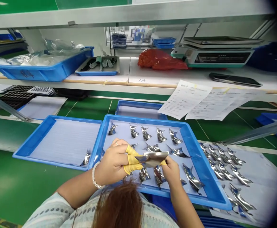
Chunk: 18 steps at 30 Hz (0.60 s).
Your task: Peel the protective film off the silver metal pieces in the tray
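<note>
Lying in a blue plastic tray (27, 138) at left, one curved metal piece (86, 158) sits apart from the left hand (112, 161), whose yellow finger cots (131, 161) pinch a mirror-bright metal piece (152, 159) held above the next blue tray (203, 158); the right hand (171, 172) pinches that piece's other end over rows of matching pieces (161, 134), and further pieces (226, 164) lie on a pale sheet (267, 167) at far right
</note>
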Each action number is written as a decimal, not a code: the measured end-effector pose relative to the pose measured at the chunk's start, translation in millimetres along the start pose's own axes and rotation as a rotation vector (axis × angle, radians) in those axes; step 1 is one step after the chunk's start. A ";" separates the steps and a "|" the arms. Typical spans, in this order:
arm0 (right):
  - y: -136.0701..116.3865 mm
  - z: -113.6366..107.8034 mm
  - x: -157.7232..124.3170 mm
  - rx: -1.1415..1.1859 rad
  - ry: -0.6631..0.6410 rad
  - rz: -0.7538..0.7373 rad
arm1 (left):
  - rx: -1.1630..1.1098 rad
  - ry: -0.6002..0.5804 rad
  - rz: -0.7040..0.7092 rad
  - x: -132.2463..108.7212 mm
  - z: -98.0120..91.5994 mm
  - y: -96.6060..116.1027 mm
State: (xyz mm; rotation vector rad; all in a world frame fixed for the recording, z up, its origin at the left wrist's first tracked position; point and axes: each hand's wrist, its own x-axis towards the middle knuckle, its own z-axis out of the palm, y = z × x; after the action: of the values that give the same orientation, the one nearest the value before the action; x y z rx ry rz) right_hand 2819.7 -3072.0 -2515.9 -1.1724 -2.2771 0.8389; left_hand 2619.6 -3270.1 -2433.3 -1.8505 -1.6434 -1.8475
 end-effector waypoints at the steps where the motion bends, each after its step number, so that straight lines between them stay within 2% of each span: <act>1: 0.4 0.1 0.1 -0.006 -0.003 0.005 | 0.013 0.001 0.002 -1.0 -0.6 1.0; 18: 1.5 -0.5 1.4 0.008 -0.008 0.018 | 0.136 -0.008 0.080 -4.6 -5.2 9.6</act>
State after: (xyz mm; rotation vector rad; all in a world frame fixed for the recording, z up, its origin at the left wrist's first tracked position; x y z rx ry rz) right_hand 2820.1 -3070.0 -2516.4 -1.1892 -2.2706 0.8598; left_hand 2623.7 -3280.5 -2429.4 -1.8412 -1.6277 -1.6560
